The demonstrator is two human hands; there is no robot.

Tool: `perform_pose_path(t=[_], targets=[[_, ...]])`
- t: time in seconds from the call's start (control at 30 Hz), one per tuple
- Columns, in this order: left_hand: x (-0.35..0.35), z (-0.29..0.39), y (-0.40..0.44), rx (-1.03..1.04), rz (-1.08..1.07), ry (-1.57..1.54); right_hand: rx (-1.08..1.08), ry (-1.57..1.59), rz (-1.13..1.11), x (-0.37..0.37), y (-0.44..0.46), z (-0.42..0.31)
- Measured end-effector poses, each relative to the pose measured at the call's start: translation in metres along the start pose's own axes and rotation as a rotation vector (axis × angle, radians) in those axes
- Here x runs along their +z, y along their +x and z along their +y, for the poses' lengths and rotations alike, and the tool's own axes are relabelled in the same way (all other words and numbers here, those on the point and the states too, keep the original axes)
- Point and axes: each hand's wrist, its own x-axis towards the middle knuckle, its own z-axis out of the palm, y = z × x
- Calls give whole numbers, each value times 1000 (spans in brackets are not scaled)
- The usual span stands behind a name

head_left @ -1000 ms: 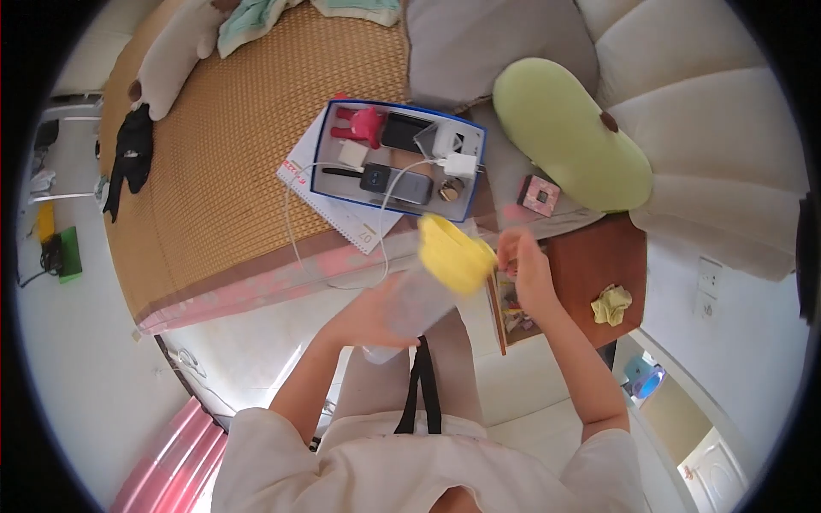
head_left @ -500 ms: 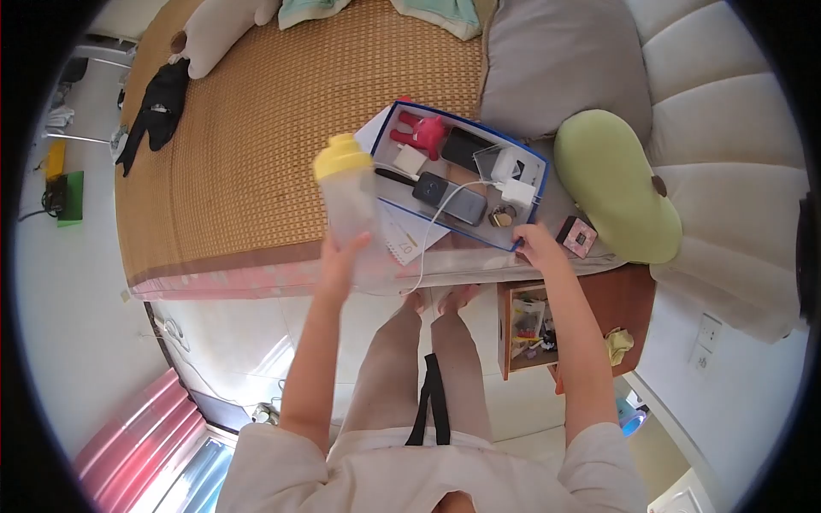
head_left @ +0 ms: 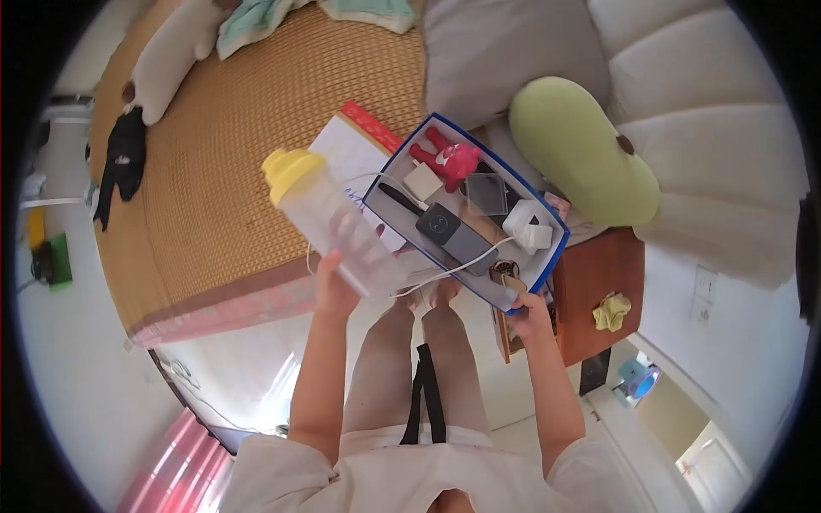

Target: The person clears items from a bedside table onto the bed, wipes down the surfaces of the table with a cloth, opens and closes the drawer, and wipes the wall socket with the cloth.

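Observation:
A clear shaker bottle point(head_left: 318, 212) with a yellow lid leans to the left, my left hand point(head_left: 337, 286) wrapped round its lower part. My right hand point(head_left: 532, 315) pinches the near corner of a shallow blue-rimmed box point(head_left: 556, 253), which sits askew and reaches past the bed's edge. Inside the box lie a pink-red bear toy point(head_left: 455, 162), a white adapter point(head_left: 422, 182), a dark power bank point(head_left: 457, 238), a clear plastic case point(head_left: 487, 194), a white charger point(head_left: 528, 229) with a cable, and a watch point(head_left: 506, 272).
White paper point(head_left: 342, 147) and a red item point(head_left: 374, 126) lie on the woven bed mat point(head_left: 256, 111). A green cushion point(head_left: 581, 154) and a grey pillow point(head_left: 513, 60) are beyond the box. A brown nightstand point(head_left: 590, 274) with a yellow cloth point(head_left: 612, 312) stands at right.
The box has turned and moved toward me, past the bed's edge, uncovering paper and the red item. The bottle has moved left and tilted further. The camera view has shifted.

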Motion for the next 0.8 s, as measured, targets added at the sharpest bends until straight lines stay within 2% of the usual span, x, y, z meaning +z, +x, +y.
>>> perform_pose_path(t=[0.07,0.2,0.3,0.37,0.4,0.5,0.57,0.7,0.77,0.8], targets=[[1,1,-3,-63,-79,35,-12,66,22,-18,-13,2],[0,0,-9,-167,-84,144,-94,162,37,-75,-31,16],[7,0,-9,-151,-122,331,-154,167,109,-88,-57,24],[7,7,-8,-5,-114,437,-214,179,170,-76,-73,23],[2,12,-4,-1,-111,445,-208,183,165,-74,-73,25],[-29,37,10,134,0,568,-167,198,167,-65,-64,33],[-65,53,29,-90,267,628,-210,234,144,-51,-52,39],[-88,33,74,-83,335,457,-228,183,139,-15,-19,39],[-95,9,97,139,480,874,-273,128,39,9,2,32],[-90,1,96,148,497,857,-296,96,-15,23,13,26]])
